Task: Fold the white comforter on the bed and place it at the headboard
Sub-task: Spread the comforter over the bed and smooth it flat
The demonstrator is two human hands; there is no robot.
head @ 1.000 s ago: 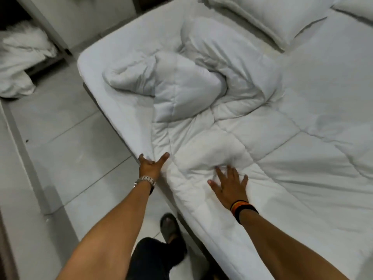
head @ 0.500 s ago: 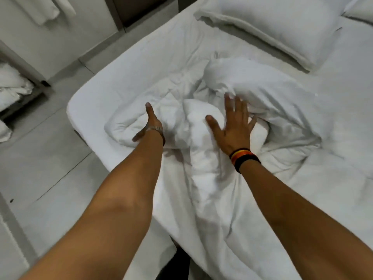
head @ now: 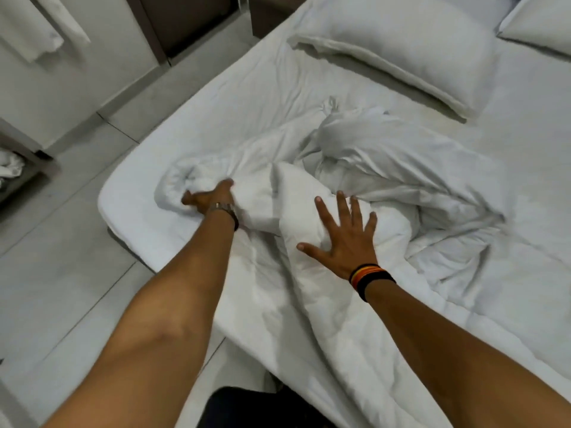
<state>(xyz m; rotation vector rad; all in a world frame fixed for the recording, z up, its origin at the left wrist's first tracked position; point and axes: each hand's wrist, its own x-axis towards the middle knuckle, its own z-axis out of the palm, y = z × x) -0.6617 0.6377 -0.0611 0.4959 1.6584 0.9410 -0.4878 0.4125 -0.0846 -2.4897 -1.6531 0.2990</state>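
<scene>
The white comforter point(head: 386, 180) lies bunched in a crumpled heap across the middle of the bed point(head: 241, 97), with its lower part trailing toward me over the bed's near edge. My left hand point(head: 210, 197) grips a rolled fold at the heap's left end, fingers curled into the fabric. My right hand point(head: 343, 239) rests flat on a puffed fold, fingers spread, holding nothing. A white pillow point(head: 398, 47) lies at the head end, beyond the heap.
A second pillow point(head: 540, 23) shows at the top right corner. Tiled floor point(head: 61, 257) runs along the bed's left side. A dark wooden panel point(head: 185, 20) and hanging white towels point(head: 40, 26) stand at the far left wall.
Both hands went from the comforter's near edge up to the bunched heap. My left hand has since closed on a fold at its left end; the right hand slid slightly toward me.
</scene>
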